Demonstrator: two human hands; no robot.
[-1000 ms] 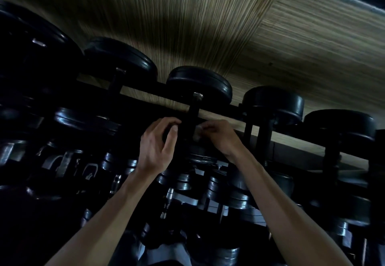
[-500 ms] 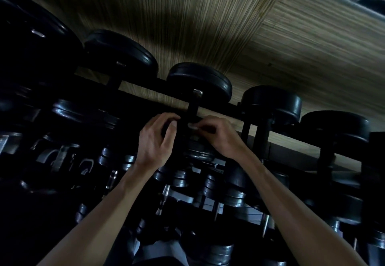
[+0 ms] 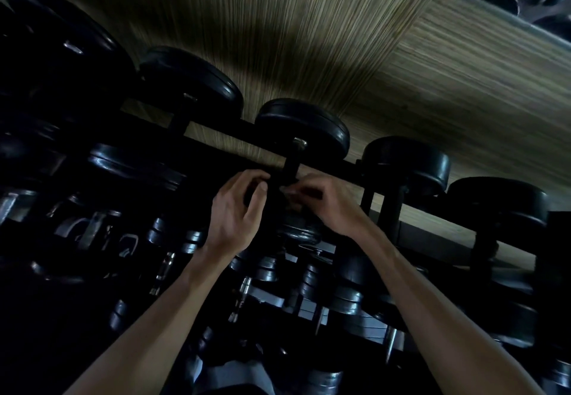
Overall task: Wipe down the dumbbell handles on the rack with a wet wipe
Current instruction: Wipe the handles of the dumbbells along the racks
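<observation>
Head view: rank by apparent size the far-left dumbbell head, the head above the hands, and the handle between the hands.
1. far-left dumbbell head, though nearness inflates it
2. head above the hands
3. handle, mostly hidden

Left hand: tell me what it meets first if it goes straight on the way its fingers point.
The left hand points across at the dark dumbbell handle, which its fingertips nearly touch already. Likely the handle first, though depth is hard to judge in this dim view.
</observation>
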